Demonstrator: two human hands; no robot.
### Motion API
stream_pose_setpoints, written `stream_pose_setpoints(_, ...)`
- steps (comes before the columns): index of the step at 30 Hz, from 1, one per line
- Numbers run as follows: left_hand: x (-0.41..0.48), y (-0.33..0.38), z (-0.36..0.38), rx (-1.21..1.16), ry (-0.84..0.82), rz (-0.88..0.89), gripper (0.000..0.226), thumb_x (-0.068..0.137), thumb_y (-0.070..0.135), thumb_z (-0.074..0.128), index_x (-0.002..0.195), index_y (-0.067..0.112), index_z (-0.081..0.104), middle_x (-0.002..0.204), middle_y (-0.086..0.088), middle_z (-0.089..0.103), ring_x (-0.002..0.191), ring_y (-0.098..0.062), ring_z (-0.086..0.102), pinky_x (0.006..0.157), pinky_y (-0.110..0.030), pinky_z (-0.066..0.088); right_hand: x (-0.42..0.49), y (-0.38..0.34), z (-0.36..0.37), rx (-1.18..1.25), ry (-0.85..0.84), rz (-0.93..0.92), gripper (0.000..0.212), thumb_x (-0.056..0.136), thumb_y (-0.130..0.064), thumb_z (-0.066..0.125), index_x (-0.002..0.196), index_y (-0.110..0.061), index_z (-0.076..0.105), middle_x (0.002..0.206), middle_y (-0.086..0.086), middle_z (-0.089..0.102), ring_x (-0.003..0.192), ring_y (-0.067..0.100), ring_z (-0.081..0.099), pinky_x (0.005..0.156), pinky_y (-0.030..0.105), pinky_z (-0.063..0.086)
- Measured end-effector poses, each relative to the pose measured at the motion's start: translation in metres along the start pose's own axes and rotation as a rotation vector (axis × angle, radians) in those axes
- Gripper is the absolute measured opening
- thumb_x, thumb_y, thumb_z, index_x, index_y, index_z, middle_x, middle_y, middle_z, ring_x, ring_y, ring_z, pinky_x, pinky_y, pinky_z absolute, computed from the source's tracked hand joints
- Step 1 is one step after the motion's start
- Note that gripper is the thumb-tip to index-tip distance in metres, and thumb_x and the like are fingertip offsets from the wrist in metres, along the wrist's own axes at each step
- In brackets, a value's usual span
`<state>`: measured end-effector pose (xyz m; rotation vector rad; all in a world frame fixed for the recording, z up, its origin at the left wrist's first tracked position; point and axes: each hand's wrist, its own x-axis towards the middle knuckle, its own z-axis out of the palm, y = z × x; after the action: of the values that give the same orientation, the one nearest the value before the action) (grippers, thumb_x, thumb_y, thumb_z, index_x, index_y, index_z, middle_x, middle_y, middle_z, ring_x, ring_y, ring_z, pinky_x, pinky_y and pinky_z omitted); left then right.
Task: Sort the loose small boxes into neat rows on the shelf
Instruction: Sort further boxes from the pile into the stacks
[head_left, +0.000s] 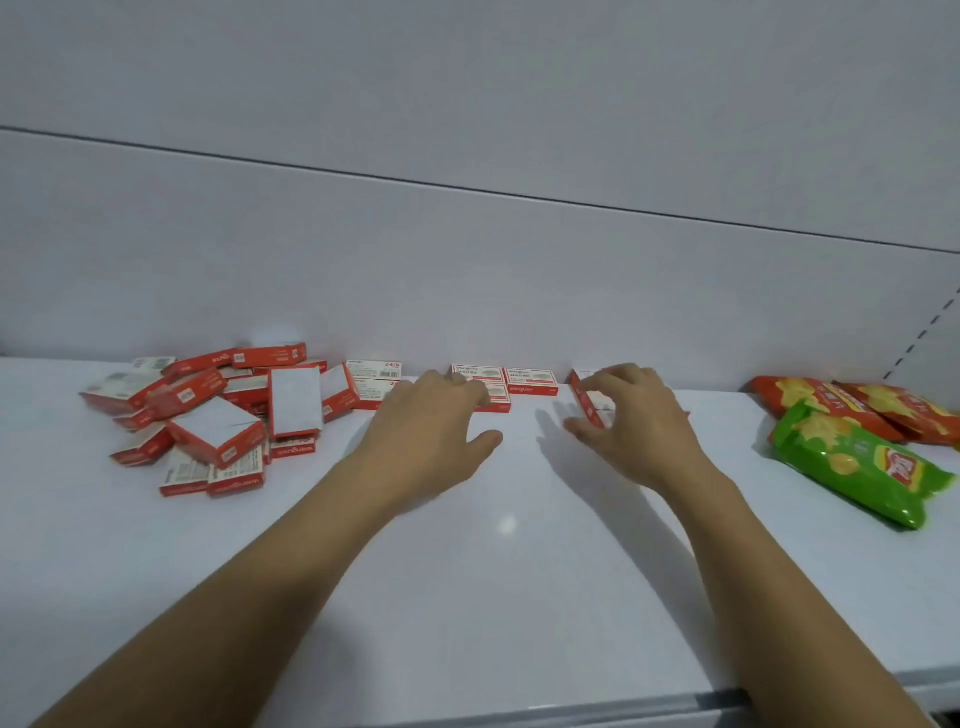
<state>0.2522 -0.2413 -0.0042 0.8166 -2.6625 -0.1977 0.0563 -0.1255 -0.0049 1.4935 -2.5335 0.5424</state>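
Fingers (618, 375) of the right hand (641, 421) curl round one small box (587, 400), tilted on edge just right of the row (530, 383) by the back wall. Fingers (460, 387) of the left hand (431, 421) lie straight, touching the row's boxes. The held box wants laying flat and sliding flush against its neighbour. Five boxes seem set in the row. The loose pile (208, 415) holds perhaps eighteen, though overlaps blur the count. Three snack bags (852, 462) lie on the shelf (519, 571).
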Motion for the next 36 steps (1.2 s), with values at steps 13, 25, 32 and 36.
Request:
stream_pose_setpoints(13,-0.084,-0.071,-0.052,0.157,-0.007,-0.301,0.05,0.086,0.059,0.053,0.131,0.037,0.048,0.131,0.011,0.055,0.117,-0.012,0.05,0.097,-0.034,0.046,-0.022,-0.146,0.023,0.008,-0.373,-0.551,0.066,0.081,-0.064,0.058,0.137,-0.032,0.044,0.138,-0.008,0.047,0.125,0.014,0.042,0.099,0.035,0.043)
stream_pose_setpoints(25,-0.104,-0.081,-0.054,0.136,-0.013,-0.293,0.046,0.092,0.053,0.049,0.135,0.038,0.044,0.139,0.013,0.048,0.126,-0.01,0.042,0.104,-0.032,0.036,-0.04,-0.172,0.061,0.09,-0.32,-0.491,0.076,0.072,-0.07,0.058,0.135,-0.033,0.04,0.123,-0.009,0.055,0.111,0.014,0.047,0.09,0.029,0.041)
stream_pose_setpoints(32,-0.088,-0.072,-0.043,-0.093,-0.208,-0.21,0.073,0.083,0.057,0.061,0.143,0.045,0.022,0.151,0.015,0.031,0.136,-0.01,0.03,0.108,-0.036,0.034,-0.022,-0.15,0.049,0.362,-0.522,-0.417,0.089,0.068,-0.041,0.078,0.141,-0.038,0.028,0.118,-0.015,0.059,0.101,0.009,0.058,0.085,0.027,0.051)
stream_pose_setpoints(36,-0.07,-0.061,-0.041,-0.159,-0.209,-0.125,0.094,0.075,0.052,0.073,0.147,0.044,0.012,0.154,0.016,0.025,0.137,-0.007,0.029,0.103,-0.024,0.031,-0.008,-0.13,0.032,0.523,-0.528,-0.373,0.094,0.066,-0.029,0.085,0.142,-0.036,0.03,0.127,-0.018,0.054,0.109,-0.004,0.053,0.093,0.019,0.044)
